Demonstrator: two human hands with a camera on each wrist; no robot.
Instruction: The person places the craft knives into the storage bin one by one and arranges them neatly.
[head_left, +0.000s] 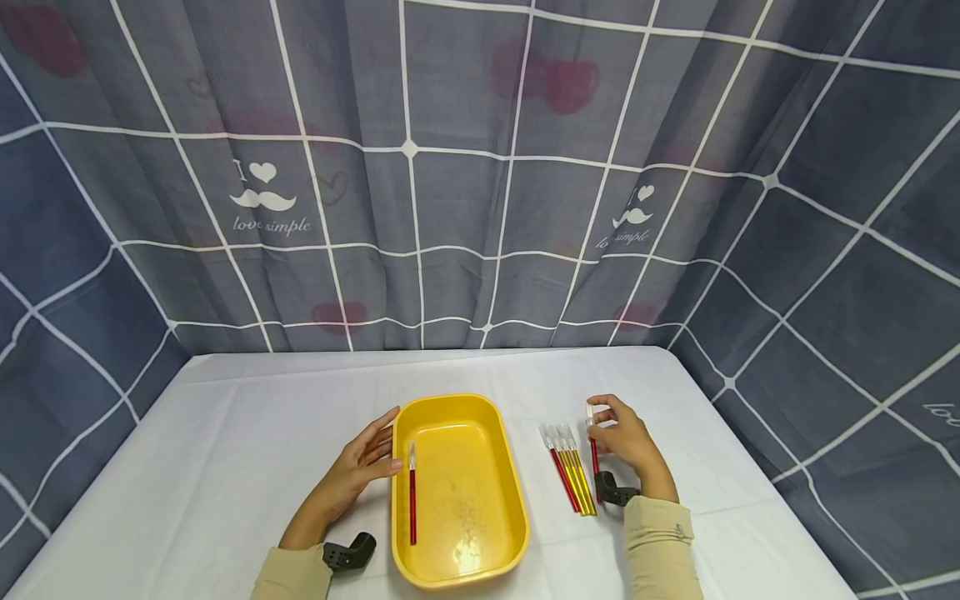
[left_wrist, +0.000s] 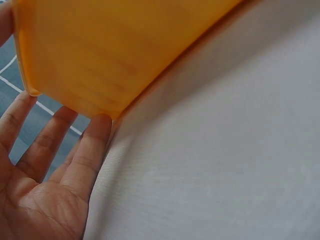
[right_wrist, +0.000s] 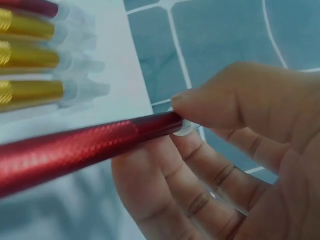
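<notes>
My left hand (head_left: 356,467) is at the left side of a yellow plastic tray (head_left: 460,575), its fingers loosely extended against the outer wall and its thumb at the rim. Inside the tray, along its left side, lies a red-handled craft knife (head_left: 412,504). My right hand (head_left: 622,433) pinches another red craft knife (right_wrist: 90,152) near its clear-capped end, thumb on one side and fingers on the other. This knife points away from me, its handle slanting down toward the table. Just left of it lie several capped craft knives (head_left: 573,479), red and gold, side by side.
A white cloth (head_left: 247,467) covers the table. Dark grey curtains (head_left: 465,200) with white grid lines stand behind it and at both sides. A black wrist device (head_left: 350,552) sits on the left wrist, and another (head_left: 617,490) on the right.
</notes>
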